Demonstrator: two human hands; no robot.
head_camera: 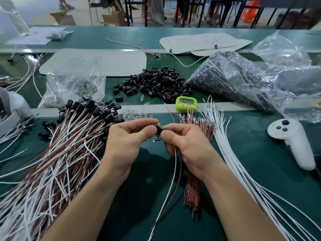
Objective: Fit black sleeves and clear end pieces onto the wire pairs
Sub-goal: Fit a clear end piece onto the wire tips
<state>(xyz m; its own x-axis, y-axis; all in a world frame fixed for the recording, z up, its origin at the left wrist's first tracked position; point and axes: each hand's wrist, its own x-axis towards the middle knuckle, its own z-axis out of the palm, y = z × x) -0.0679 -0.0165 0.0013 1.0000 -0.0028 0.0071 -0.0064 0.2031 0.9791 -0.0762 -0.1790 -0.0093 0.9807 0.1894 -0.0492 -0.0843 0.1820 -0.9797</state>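
Note:
Over the green table, my left hand (127, 138) and my right hand (184, 141) meet fingertip to fingertip and pinch one black sleeve (159, 129) between them. A white and brown wire pair (175, 173) hangs down from my right hand. A heap of finished pairs with black sleeves (69, 145) lies to the left. Loose black sleeves (156, 82) are piled beyond my hands. Small clear end pieces (133, 113) lie scattered by the table's strip. Brown wires (196, 133) and white wires (243, 162) lie in bundles on the right.
A green timer (186, 103) stands behind my hands. A white controller (291, 141) lies at the right. Plastic bags of parts sit at the back left (73, 86) and back right (243, 77). Grey card sheets (111, 61) lie further back.

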